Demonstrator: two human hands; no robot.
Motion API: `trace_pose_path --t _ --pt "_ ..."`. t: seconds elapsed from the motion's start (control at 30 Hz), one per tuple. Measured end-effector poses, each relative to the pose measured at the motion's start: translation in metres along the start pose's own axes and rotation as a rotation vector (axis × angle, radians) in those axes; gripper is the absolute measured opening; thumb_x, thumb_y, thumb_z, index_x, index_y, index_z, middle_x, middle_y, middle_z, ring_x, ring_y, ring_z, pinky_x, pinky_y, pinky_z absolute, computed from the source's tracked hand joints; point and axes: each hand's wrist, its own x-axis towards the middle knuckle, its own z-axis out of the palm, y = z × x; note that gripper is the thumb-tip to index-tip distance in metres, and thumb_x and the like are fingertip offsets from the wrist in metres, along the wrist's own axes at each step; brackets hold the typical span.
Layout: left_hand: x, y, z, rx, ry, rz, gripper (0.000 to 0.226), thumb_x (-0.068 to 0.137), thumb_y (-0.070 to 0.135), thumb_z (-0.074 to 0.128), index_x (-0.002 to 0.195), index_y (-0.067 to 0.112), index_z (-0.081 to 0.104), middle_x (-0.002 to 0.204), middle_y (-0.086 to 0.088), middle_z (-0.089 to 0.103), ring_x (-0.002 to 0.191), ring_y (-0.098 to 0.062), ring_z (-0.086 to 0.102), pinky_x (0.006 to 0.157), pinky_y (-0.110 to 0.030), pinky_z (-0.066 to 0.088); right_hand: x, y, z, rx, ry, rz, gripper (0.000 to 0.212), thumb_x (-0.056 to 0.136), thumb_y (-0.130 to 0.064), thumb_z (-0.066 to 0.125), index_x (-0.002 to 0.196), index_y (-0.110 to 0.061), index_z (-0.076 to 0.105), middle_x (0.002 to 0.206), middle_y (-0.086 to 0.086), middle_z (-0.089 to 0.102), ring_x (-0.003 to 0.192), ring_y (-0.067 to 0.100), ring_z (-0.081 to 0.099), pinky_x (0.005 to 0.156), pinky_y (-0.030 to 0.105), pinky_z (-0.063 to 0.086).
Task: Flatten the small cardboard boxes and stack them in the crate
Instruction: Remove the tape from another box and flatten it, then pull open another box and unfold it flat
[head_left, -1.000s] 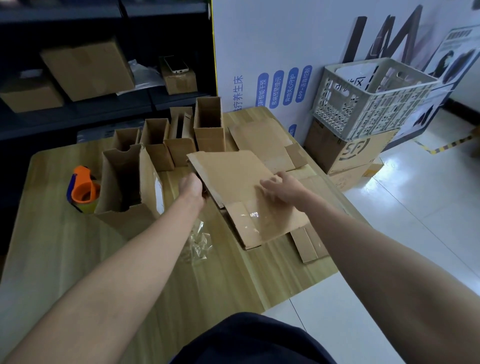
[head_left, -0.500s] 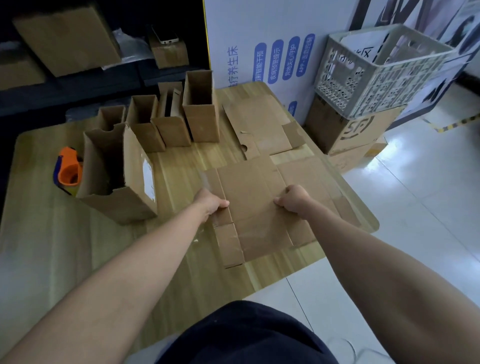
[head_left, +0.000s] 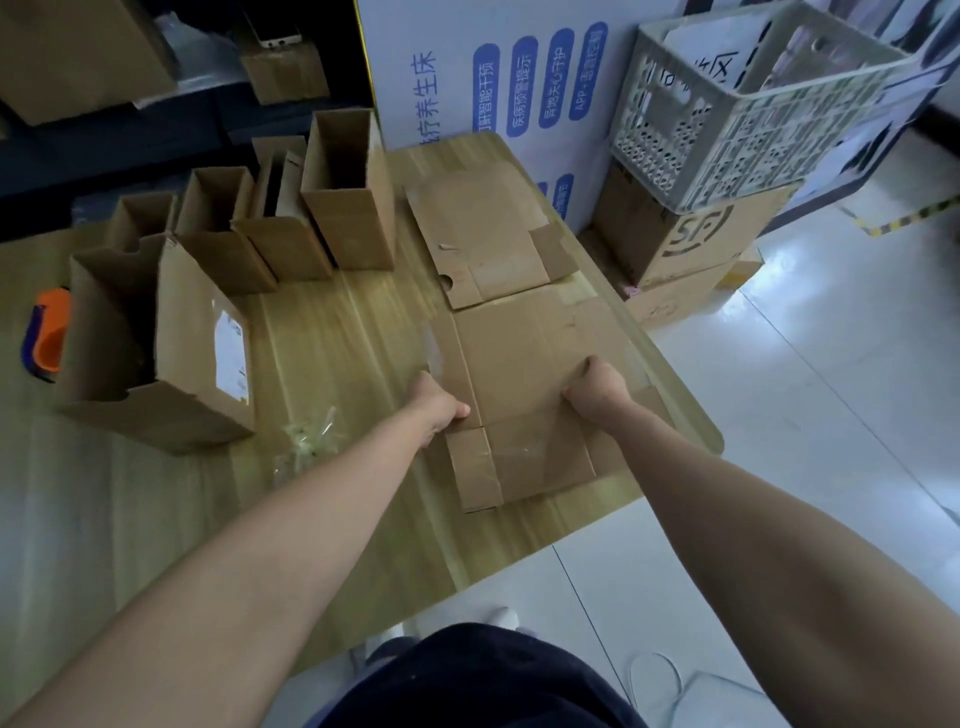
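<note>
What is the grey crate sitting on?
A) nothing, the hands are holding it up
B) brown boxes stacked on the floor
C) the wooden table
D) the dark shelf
B: the crate rests on top of the stacked cardboard boxes on the floor, beside the table, not on it.

Bare forearms (head_left: 291, 545), a dark navy garment (head_left: 467, 680) at the waist, pale shoes (head_left: 501, 618) beneath.

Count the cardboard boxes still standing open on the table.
5: a big box at the left of the table, and a row of four behind it, left to right: short box, second box, third box, tall box. Another may hide behind the third.
</note>
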Motion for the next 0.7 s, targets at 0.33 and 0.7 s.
trace_pose_path --t 0.33,0.7 --pt "0.003 0.042 0.076 -0.023 -0.11 0.034 0.068 0.079 0.009 0.073 0.134 0.0 0.034 0.136 -0.016 0.044 0.122 -0.031 0.047 0.1 -0.039 0.044 0.041 0.054 -0.05 -0.099 -0.031 0.002 0.068 0.083 -0.017 0.065 0.142 -0.01 0.03 0.133 0.014 0.049 0.118 0.035 0.051 0.098 0.048 0.044" --pt "0.013 0.034 0.082 0.334 -0.026 0.19 0.085 0.071 0.014 0.081 0.137 0.006 0.03 0.14 -0.011 0.042 0.125 -0.028 0.045 0.098 -0.035 0.04 0.068 0.069 -0.026 -0.358 -0.064 -0.15 0.066 0.077 -0.029 0.074 0.13 -0.013 0.04 0.133 0.007 0.044 0.125 0.027 0.039 0.103 0.046 0.037"
